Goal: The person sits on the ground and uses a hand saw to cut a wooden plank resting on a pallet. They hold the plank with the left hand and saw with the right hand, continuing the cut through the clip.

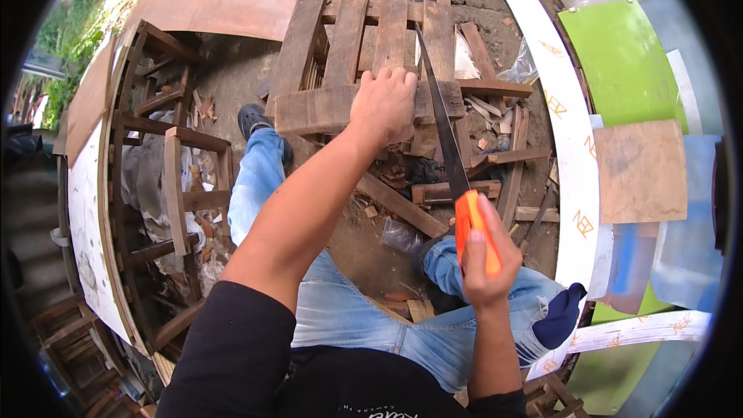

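Two hands work here. From my feed, a curved plywood frame (116, 186) stands far left. My left hand (383, 104) lies flat, fingers spread, pressing the rough slatted pallet (364, 54). My right hand (484, 251) wraps tight round the handsaw (453, 162), its orange grip smooth, its thin blade across the pallet. Offcuts (464, 178) litter the ground between.

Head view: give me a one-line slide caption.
Left hand braces a wooden pallet while the right hand drives an orange-handled handsaw across it.
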Action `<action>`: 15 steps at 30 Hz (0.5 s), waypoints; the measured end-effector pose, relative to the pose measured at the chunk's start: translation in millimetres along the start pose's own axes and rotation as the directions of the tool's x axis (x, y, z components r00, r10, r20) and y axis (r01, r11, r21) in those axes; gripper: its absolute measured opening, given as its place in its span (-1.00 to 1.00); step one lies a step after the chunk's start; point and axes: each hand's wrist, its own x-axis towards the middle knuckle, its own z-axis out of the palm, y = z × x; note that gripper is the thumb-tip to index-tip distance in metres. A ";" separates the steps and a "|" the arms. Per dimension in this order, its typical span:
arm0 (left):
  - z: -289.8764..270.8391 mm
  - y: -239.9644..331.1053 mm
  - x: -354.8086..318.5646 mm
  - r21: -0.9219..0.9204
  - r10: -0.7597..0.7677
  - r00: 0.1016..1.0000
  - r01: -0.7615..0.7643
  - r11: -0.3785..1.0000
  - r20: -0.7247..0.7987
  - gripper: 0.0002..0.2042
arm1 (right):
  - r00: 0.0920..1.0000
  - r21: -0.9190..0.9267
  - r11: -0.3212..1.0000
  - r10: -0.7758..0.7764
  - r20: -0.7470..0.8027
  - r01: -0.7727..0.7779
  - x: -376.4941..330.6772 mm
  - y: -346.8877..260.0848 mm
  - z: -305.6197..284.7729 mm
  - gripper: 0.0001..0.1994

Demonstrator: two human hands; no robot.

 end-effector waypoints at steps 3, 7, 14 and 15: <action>-4.1 -1.8 1.4 -0.013 -0.048 0.999 0.048 0.999 -0.024 -0.58 | 1.000 0.028 0.999 -0.027 -0.010 0.027 38.1 12.1 28.9 -0.58; -5.3 -0.2 4.6 0.004 -0.109 0.993 0.109 0.994 0.050 -0.36 | 0.999 0.047 0.998 -0.047 -0.016 0.047 32.8 35.9 32.1 -0.58; -23.6 -12.4 4.7 -0.125 -0.026 0.984 0.048 0.991 0.175 -0.21 | 0.999 0.194 0.981 0.031 -0.023 -0.026 8.3 93.0 37.8 -0.56; -29.1 -18.7 8.9 -0.166 -0.012 0.980 0.046 0.985 0.200 -0.19 | 0.999 0.198 0.980 0.034 -0.025 -0.028 8.7 94.7 37.5 -0.56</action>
